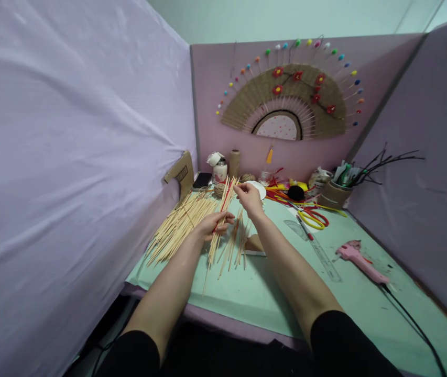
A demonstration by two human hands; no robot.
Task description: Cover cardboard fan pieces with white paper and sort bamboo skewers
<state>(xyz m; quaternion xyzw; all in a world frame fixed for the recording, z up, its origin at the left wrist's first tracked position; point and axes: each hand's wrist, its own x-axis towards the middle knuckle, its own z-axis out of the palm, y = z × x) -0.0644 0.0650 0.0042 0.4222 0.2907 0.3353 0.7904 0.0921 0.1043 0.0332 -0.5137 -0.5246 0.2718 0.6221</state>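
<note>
My left hand [216, 224] is closed around the lower part of a bundle of thin wooden sticks [226, 200], which leans upright above the table. A narrow red strip [229, 189] shows along the bundle, and some red shows by my left fingers too. At the bundle's upper end, my right hand [250, 199] has thumb and fingers pinched together; what lies between them is too small to make out. Just below the hands, several loose sticks [231, 246] rest on the table. A large pile of the same sticks [182, 222] spreads out to the left.
On the right lie a pink glue gun [364, 263] with a black cord, a clear ruler [325, 256], a protractor [296, 229] and yellow-handled scissors [312, 217]. Behind stand a jar [220, 170] and a brown pot [333, 195]. A decorated fan [286, 94] hangs on the back panel.
</note>
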